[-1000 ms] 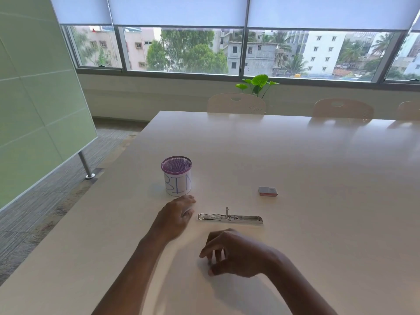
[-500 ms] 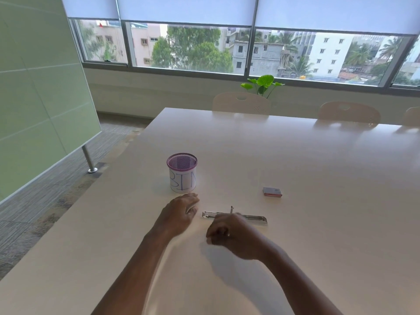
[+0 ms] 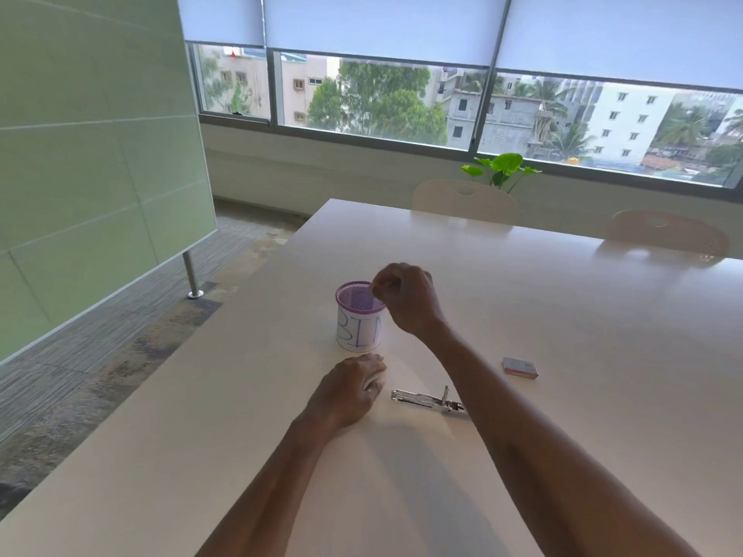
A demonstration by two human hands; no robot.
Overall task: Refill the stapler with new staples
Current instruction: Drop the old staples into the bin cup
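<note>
the right hand (image 3: pixel 404 299) hangs over the rim of the purple mesh bin (image 3: pixel 356 333), fingertips pinched together; whether a spent staple sits between them is too small to tell. this looks like clearing out waste before loading. to do it well, bring the pinch over the middle of the mouth before letting go, and don't knock the light cup or drag the forearm across the stapler.

the left hand (image 3: pixel 345 391) rests on the tabletop (image 3: pixel 583 323), fingers curled over a pale object (image 3: pixel 372 385) i cannot identify.

the stapler (image 3: pixel 422 400) lies open and flat, closer to the near edge than the bin and nearer the left edge than the right. its long axis runs roughly along the near edge. its left end points at the left hand, and its right end is hidden under the right forearm. the staple box (image 3: pixel 520 367) sits apart, toward the right edge.
</note>
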